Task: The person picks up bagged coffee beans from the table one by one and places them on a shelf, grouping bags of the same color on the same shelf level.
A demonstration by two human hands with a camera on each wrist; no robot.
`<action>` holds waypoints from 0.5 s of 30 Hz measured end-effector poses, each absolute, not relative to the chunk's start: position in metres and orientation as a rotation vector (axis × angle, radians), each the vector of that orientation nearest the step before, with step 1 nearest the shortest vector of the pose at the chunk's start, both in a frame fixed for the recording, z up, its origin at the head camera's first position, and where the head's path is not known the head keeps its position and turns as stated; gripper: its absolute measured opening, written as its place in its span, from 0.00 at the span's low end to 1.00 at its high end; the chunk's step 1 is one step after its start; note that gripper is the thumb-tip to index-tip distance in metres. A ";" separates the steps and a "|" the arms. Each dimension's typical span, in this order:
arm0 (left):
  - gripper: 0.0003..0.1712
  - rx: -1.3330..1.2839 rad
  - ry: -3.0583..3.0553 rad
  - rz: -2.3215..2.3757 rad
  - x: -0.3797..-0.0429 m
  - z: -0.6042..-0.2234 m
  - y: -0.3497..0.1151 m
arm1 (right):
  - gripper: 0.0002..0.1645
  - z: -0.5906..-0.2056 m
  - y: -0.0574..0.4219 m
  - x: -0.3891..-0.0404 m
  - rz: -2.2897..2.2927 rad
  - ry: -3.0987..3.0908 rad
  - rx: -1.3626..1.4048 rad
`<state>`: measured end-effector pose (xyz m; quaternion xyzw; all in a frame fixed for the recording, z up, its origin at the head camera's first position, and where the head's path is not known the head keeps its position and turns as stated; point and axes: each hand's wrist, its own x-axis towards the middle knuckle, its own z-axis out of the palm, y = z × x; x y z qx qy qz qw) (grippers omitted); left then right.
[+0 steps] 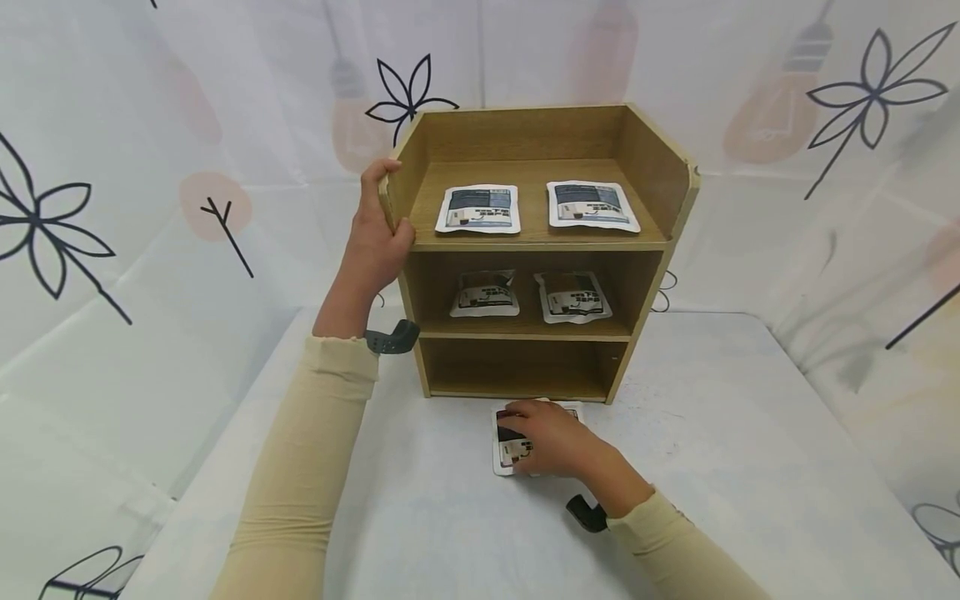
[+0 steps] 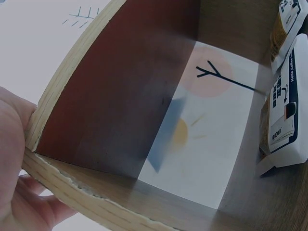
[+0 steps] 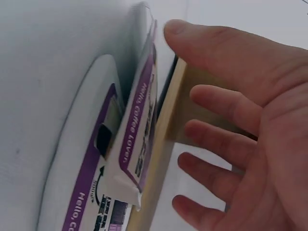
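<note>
My left hand grips the left side panel of a small three-tier wooden shelf, thumb at the front edge. In the left wrist view, the hand is at the panel's pale edge. My right hand is over white coffee packets on the table before the shelf, partly hiding them. The right wrist view shows two purple-banded packets, one flat packet and another packet overlapping it. There the right hand has its fingers spread beside them, gripping nothing.
Two blue-labelled packets, a left one and a right one, lie on the top tier. The middle tier holds two dark-labelled packets, a left one and a right one. A patterned white curtain hangs behind the white table.
</note>
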<state>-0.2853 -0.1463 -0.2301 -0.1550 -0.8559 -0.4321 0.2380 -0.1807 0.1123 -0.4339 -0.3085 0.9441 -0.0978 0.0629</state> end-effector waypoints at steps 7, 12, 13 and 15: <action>0.38 -0.430 -2.342 -1.177 -0.287 -0.231 -0.147 | 0.40 -0.438 0.112 -0.179 -0.270 2.817 -0.862; 0.38 -0.435 -2.337 -1.174 -0.287 -0.231 -0.147 | 0.41 -0.442 0.111 -0.179 -0.204 2.780 -0.849; 0.38 -0.437 -2.335 -1.174 -0.286 -0.231 -0.147 | 0.41 -0.442 0.110 -0.179 -0.192 2.778 -0.851; 0.38 -0.438 -2.336 -1.172 -0.286 -0.231 -0.147 | 0.40 -0.443 0.110 -0.178 -0.171 2.777 -0.858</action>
